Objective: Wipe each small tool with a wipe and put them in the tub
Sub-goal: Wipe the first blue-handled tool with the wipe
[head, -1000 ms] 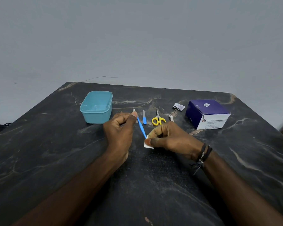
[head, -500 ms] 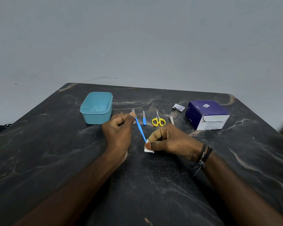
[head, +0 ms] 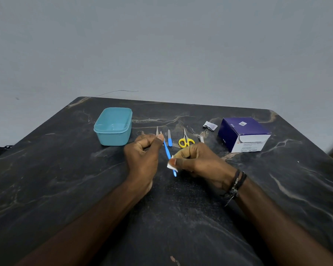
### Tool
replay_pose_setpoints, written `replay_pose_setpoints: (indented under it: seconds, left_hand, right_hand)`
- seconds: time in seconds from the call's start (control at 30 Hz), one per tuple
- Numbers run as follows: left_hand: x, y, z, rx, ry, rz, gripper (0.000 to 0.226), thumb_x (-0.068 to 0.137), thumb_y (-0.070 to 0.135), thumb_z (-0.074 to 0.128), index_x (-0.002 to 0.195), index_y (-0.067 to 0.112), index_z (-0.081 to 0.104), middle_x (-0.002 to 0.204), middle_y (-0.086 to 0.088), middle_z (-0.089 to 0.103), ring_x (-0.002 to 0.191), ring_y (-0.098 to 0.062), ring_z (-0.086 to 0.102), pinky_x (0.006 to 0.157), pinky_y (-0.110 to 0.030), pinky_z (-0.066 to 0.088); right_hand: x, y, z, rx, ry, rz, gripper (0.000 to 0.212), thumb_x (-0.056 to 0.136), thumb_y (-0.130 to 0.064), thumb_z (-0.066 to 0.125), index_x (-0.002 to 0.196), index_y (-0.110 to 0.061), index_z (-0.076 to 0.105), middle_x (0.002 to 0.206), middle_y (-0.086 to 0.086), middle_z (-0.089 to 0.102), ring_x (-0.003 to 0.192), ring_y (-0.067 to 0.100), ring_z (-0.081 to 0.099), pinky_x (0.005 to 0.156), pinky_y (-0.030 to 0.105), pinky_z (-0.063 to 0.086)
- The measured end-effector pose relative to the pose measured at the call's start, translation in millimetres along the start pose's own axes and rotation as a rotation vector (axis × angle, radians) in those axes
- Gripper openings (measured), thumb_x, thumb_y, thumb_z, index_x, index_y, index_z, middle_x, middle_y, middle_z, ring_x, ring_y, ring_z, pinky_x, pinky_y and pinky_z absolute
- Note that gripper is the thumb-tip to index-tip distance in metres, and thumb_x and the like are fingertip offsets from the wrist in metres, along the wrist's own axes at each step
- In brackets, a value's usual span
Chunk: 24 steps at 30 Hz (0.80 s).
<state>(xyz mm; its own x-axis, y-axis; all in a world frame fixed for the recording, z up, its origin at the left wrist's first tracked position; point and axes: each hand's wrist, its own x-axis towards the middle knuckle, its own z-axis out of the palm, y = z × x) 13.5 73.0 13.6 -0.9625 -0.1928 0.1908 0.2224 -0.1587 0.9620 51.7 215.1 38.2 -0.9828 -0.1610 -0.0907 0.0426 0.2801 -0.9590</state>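
My left hand (head: 143, 158) pinches the upper end of a thin blue tool (head: 167, 153) between thumb and forefinger. My right hand (head: 202, 164) pinches a small white wipe (head: 170, 166) around the tool's shaft, whose lower tip pokes out below the wipe. The teal tub (head: 113, 126) stands to the left, with no tools visible inside. In a row behind my hands lie metal tweezers (head: 157, 131), a small blue-handled file (head: 169, 138), yellow-handled scissors (head: 185, 141) and a metal nail clipper (head: 201, 139).
A purple and white box (head: 243, 133) sits at the right, with a torn wipe sachet (head: 210, 125) beside it. Everything rests on a dark marbled table (head: 65, 189) against a grey wall.
My right hand with the wipe has slid up the blue tool's shaft, so the lower tip now shows below the wipe. My left hand has held its grip.
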Motion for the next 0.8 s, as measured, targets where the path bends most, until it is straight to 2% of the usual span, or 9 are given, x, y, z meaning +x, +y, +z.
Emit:
replay_pose_setpoints:
  seconds: [0.13,0.33,0.4,0.47,0.53,0.6,0.7,0.8]
  left_hand:
    - [0,0,1,-0.006,0.008,-0.005,0.018,0.083,0.013,0.073,0.067,0.021,0.073,0.063,0.011,0.068,0.066,-0.001,0.059,0.103,-0.057,0.043]
    - [-2,3,2,-0.006,0.022,-0.001,0.02,0.082,0.01,0.074,0.064,0.02,0.072,0.06,0.012,0.068,0.059,0.003,0.057,0.102,-0.057,0.043]
    - [-3,4,2,0.002,0.032,0.007,0.019,0.081,0.01,0.075,0.064,0.018,0.071,0.06,0.01,0.067,0.061,0.001,0.058,0.099,-0.052,0.048]
    - [-2,4,2,-0.004,0.049,0.018,0.018,0.08,0.008,0.075,0.064,0.014,0.071,0.065,0.003,0.067,0.065,-0.004,0.06,0.085,-0.04,0.052]
    - [-1,3,2,0.004,0.074,0.037,0.018,0.08,0.006,0.075,0.063,0.01,0.07,0.067,0.0,0.065,0.066,-0.005,0.061,0.08,-0.034,0.051]
    - [1,2,1,0.013,0.106,0.037,0.019,0.079,0.005,0.075,0.062,0.009,0.068,0.066,0.0,0.063,0.064,-0.002,0.059,0.073,-0.026,0.051]
    - [4,0,1,0.024,0.155,0.037,0.022,0.079,0.004,0.074,0.06,0.01,0.066,0.069,-0.001,0.061,0.063,-0.002,0.057,0.064,-0.018,0.048]
    - [8,-3,-1,0.037,0.208,0.038,0.024,0.08,0.005,0.072,0.059,0.009,0.063,0.069,-0.004,0.059,0.063,-0.006,0.054,0.062,-0.021,0.046]
  right_hand:
    - [-4,-3,-3,-0.085,-0.091,0.053,0.02,0.088,-0.008,0.068,0.09,0.011,0.071,0.071,0.011,0.065,0.047,0.002,0.051,0.043,0.012,0.036]
    - [0,0,0,-0.011,0.024,0.005,0.016,0.088,-0.009,0.067,0.081,0.005,0.072,0.073,0.02,0.065,0.054,0.013,0.052,0.047,0.018,0.04]
    - [1,1,-2,-0.01,0.046,-0.008,0.016,0.088,-0.009,0.067,0.079,0.002,0.073,0.07,0.017,0.066,0.053,0.012,0.054,0.048,0.017,0.041]
    - [1,0,-3,-0.048,0.029,-0.023,0.016,0.088,-0.01,0.068,0.082,0.003,0.074,0.072,0.013,0.07,0.058,0.01,0.06,0.053,0.017,0.046]
    - [1,0,-5,-0.141,0.008,-0.046,0.015,0.087,-0.011,0.07,0.085,0.003,0.075,0.079,0.011,0.074,0.071,0.014,0.066,0.067,0.025,0.055]
    - [2,1,-5,-0.204,-0.016,-0.04,0.016,0.087,-0.013,0.071,0.086,0.002,0.076,0.085,0.015,0.075,0.077,0.02,0.066,0.079,0.037,0.055]
    - [1,-1,-3,-0.252,-0.05,-0.016,0.015,0.087,-0.013,0.069,0.087,0.0,0.076,0.088,0.017,0.075,0.078,0.021,0.064,0.083,0.044,0.055]
    - [1,-2,-2,-0.278,-0.063,-0.01,0.016,0.087,-0.015,0.069,0.086,0.0,0.076,0.089,0.018,0.074,0.078,0.021,0.063,0.083,0.048,0.053]
